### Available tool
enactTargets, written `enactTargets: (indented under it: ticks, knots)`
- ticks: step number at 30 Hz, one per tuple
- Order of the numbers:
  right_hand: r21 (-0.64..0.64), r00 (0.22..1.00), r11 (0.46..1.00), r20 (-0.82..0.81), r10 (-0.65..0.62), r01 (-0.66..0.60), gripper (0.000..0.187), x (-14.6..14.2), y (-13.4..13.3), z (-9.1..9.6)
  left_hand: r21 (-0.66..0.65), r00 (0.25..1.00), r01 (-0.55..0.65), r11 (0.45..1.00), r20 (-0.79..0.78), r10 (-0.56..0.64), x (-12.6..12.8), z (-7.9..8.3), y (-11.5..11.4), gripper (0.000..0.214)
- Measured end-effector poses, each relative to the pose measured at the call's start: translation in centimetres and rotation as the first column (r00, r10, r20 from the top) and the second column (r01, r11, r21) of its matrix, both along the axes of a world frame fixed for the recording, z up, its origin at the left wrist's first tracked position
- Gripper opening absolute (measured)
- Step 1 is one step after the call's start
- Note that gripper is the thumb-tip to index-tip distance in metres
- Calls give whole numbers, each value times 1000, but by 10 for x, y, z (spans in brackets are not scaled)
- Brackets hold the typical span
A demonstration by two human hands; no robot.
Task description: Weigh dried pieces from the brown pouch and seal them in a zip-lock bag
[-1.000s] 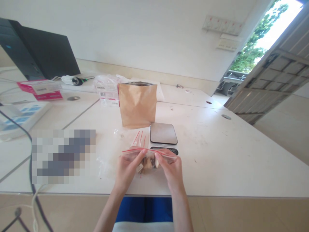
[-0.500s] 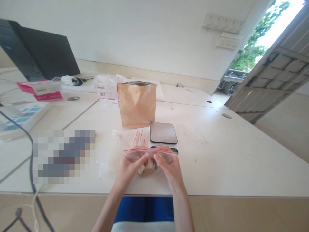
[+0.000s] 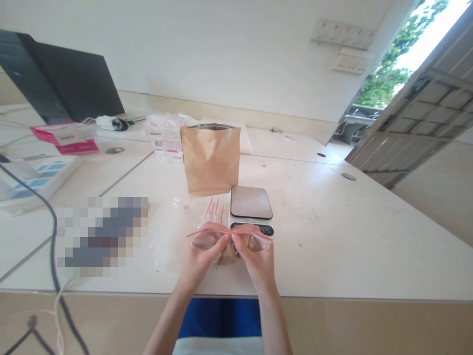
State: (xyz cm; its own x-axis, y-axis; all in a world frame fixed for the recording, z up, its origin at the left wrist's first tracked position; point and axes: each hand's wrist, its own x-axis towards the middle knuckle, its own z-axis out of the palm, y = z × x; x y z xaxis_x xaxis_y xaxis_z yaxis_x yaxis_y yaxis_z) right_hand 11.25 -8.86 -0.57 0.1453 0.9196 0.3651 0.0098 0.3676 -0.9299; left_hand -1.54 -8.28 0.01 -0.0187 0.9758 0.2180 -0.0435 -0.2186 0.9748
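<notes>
A clear zip-lock bag (image 3: pixel 207 238) with a red seal line is held up in front of me, brownish pieces showing inside it. My left hand (image 3: pixel 202 255) grips its left half, thumb near the middle of the mouth. On the other half, my right hand (image 3: pixel 255 254) pinches the bag, its thumb close to the left one. The red line bends at the thumbs. Just beyond lies a kitchen scale (image 3: pixel 251 202) with a metal plate; the bag and fingers partly cover its dark button panel. Several flat zip-lock bags (image 3: pixel 213 209) lie left of the scale.
A brown paper pouch (image 3: pixel 211 160) stands upright behind the scale, its top open. Pink-and-white boxes (image 3: pixel 64 135), a black computer case (image 3: pixel 74 81) and a white tray (image 3: pixel 44 177) are to the left. A dark cable (image 3: pixel 54 236) hangs over the table's left front.
My thumbs have drawn together at the middle of the bag's mouth. The red seal line, nearly straight before, now dips there.
</notes>
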Motion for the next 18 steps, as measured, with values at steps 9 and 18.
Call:
enactTargets:
  ticks: [9, 18]
  knots:
    - [46, 985, 983, -12, -175, 175, 8, -15, 0, -6, 13, 998, -54, 998, 35, 54, 2, -1, -2, 21]
    - [-145, 994, 989, -105, -5, -11, 26, -6, 1, -4, -43, 991, 16, 999, 136, -10, -3, -4, 1, 24]
